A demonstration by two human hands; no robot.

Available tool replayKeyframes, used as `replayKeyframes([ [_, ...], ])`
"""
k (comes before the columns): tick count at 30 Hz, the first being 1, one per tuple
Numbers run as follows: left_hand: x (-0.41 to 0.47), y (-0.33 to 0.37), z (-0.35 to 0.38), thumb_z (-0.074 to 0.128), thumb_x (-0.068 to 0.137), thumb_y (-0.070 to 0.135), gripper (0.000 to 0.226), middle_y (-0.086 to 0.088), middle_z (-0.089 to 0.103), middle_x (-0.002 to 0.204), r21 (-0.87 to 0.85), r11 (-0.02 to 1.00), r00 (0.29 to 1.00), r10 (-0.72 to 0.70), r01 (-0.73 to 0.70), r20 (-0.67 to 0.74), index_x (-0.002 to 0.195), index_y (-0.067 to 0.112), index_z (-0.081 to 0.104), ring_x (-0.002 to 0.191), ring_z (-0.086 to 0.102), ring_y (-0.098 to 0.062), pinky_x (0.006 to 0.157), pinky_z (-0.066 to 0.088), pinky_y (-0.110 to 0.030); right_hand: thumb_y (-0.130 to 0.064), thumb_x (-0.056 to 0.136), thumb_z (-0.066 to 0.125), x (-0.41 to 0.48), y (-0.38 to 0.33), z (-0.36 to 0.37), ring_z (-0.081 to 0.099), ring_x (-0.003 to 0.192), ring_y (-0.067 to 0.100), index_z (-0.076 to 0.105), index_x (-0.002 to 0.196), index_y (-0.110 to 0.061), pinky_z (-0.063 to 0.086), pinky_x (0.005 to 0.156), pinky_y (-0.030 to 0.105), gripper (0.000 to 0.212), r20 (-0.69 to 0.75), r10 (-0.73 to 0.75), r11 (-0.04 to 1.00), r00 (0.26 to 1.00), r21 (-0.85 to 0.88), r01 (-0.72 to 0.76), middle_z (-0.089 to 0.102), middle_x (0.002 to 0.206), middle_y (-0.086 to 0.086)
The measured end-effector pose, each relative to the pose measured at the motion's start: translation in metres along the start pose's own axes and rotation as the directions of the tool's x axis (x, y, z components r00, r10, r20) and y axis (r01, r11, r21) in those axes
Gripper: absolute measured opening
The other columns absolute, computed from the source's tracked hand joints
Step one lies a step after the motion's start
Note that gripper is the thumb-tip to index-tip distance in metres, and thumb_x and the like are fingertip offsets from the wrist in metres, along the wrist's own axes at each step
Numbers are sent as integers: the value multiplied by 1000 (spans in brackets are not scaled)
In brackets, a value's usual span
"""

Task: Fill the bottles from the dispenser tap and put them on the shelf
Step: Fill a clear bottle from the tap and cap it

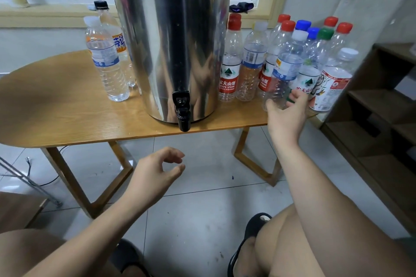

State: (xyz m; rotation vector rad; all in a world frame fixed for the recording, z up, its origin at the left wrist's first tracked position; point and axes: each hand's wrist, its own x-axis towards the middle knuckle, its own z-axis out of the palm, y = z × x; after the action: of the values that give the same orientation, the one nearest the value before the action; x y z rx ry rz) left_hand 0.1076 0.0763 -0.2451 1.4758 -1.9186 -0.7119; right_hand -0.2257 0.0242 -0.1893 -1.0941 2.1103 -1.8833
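A tall steel dispenser (pixel 175 36) stands on the wooden table (pixel 67 114), and its black tap (pixel 182 110) hangs over the front edge. Right of it, several empty capped bottles crowd the table's right end. My right hand (pixel 286 114) reaches into that group. Its thumb and fingers wrap the lower part of a clear bottle with a blue label and a white cap (pixel 289 67). My left hand (pixel 155 173) hovers below the table edge under the tap, fingers loosely curled and holding nothing. Two water-filled bottles (pixel 105 60) stand left of the dispenser.
A brown wooden shelf unit (pixel 380 105) stands against the wall at the right, beside the table. Below are grey floor tiles, my knees and black sandals. A window sill runs behind the table. A metal frame and cable lie on the floor at the left.
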Motion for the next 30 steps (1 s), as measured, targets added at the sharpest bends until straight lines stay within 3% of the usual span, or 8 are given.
replayKeyframes([
  [4, -2, 4, 2, 81, 96, 32, 18, 22, 75, 104, -1, 1000, 1000, 6, -6, 28, 110, 41, 72, 106, 66, 7, 82, 44, -10, -40, 80, 88, 1, 0, 8, 62, 108, 12, 54, 139, -21, 51, 87, 27, 70, -20, -6, 1000, 1000, -23, 5, 60, 128, 0],
  [8, -2, 6, -1, 81, 96, 33, 18, 22, 75, 103, -1, 1000, 1000, 8, -8, 28, 110, 40, 72, 107, 67, 6, 82, 44, -10, -45, 78, 90, 7, 1, 15, 59, 119, 17, 56, 137, -19, 51, 101, 34, 74, -31, -30, 999, 999, -23, 29, 61, 132, 0],
  [11, -3, 7, -2, 81, 96, 33, 18, 23, 75, 103, -2, 1000, 999, 10, -10, 32, 108, 41, 72, 106, 67, 6, 82, 45, -11, -46, 81, 90, 11, -3, 18, 57, 122, 12, 55, 139, -22, 46, 97, 27, 72, -1, -21, 1000, 1000, -22, 21, 62, 136, -4],
  [18, -4, 9, -11, 81, 94, 37, 16, 24, 76, 104, -18, 1000, 1000, 21, -21, 11, 107, 42, 72, 107, 68, 5, 84, 50, -21, -48, 84, 88, 6, -8, 18, 66, 117, 11, 59, 130, -27, 57, 101, 36, 58, 44, -47, 999, 998, -16, 48, 69, 128, -10],
  [22, -6, 14, -22, 82, 94, 35, 15, 27, 76, 104, -51, 998, 998, 30, -34, -63, 105, 41, 74, 106, 69, 4, 83, 51, -26, -46, 87, 87, -16, -24, 9, 67, 105, 1, 60, 129, -25, 49, 81, 7, 55, 155, -28, 999, 987, 32, 23, 71, 122, -13],
  [24, -6, 18, -28, 82, 95, 33, 14, 28, 76, 103, -79, 996, 996, 25, -32, -88, 105, 40, 75, 104, 70, 5, 83, 48, -25, -44, 87, 88, -31, -30, 5, 66, 99, -9, 60, 129, -26, 45, 72, 0, 53, 233, -29, 997, 972, 78, 11, 71, 119, -16],
  [27, -8, 23, -37, 81, 96, 30, 12, 26, 77, 103, -139, 990, 994, 6, -21, -109, 103, 38, 76, 102, 70, 2, 84, 51, -31, -41, 83, 92, -55, -36, 1, 67, 98, -8, 63, 121, -27, 48, 75, 5, 50, 309, -51, 993, 950, 113, 17, 72, 115, -15],
  [30, -9, 29, -47, 79, 98, 28, 8, 21, 78, 105, -217, 976, 990, -12, -19, -142, 102, 35, 77, 96, 70, -4, 86, 57, -44, -44, 78, 94, -81, -37, -3, 71, 100, 5, 63, 116, -28, 56, 85, 23, 51, 394, -75, 988, 916, 150, 17, 74, 114, -10],
])
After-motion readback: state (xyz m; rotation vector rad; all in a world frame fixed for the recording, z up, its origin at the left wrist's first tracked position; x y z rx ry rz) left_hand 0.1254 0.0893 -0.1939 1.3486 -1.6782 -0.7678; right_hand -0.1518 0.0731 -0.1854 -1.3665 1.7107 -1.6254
